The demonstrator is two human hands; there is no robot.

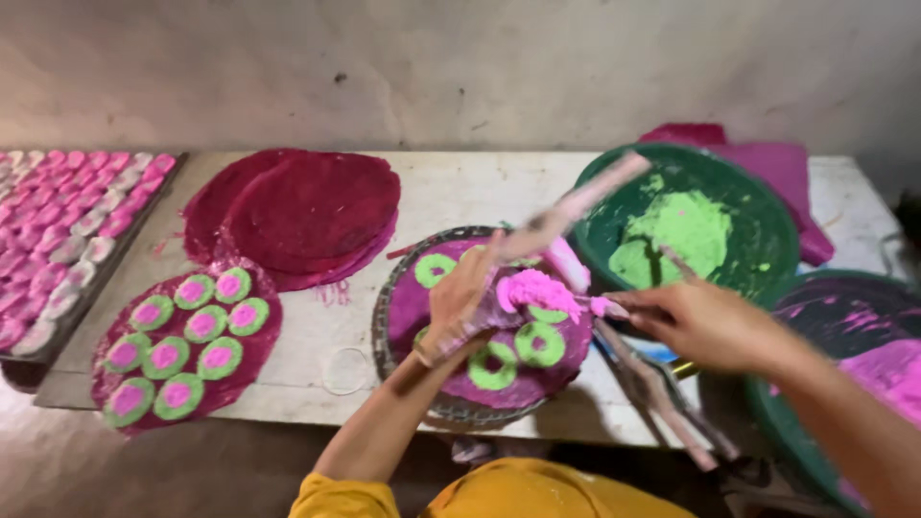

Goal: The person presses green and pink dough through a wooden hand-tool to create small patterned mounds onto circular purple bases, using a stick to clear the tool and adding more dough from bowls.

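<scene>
Two basins, green one (767, 206) with green paste (676, 235), left grip (465, 307) cupping pink paste (537, 288) (right grip (696, 321) pinching some)

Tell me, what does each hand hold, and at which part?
The left hand holds a lump of pink paste and a flat stick at its lower end. The right hand pinches the paste.
</scene>
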